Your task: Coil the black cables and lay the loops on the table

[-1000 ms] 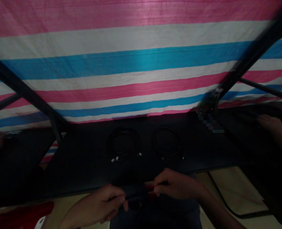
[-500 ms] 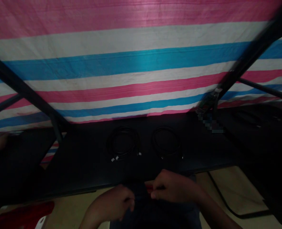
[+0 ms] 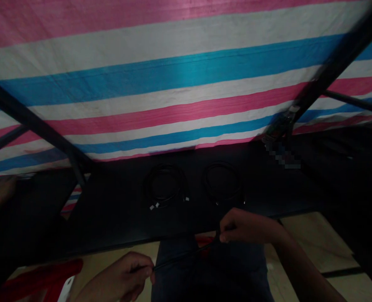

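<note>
A dark cable (image 3: pixel 181 256) is stretched between my two hands above my lap. My left hand (image 3: pixel 129 274), low in the view, pinches one end of the stretch. Higher and to the right, by the front edge of the black table (image 3: pixel 110 222), my right hand (image 3: pixel 245 226) is closed on the other end. On the table behind them lie two coiled black cables: the left coil (image 3: pixel 186 180) has several pale plugs at its front, and the right coil (image 3: pixel 240 180) shows small bright tips. The room is dim, so the held cable's ends cannot be made out.
A clear bottle (image 3: pixel 278 126) leans at the back right beside a dark metal post (image 3: pixel 318 90). More cable (image 3: pixel 333 147) lies on the right-hand table. Another person's hand (image 3: pixel 0 191) is at the far left. Striped sheeting (image 3: pixel 186 67) hangs behind; something red (image 3: pixel 44 279) is below left.
My hands have moved apart, the left one down and left, the right one up and right. The dark cable now shows taut between them. The view has shifted slightly.
</note>
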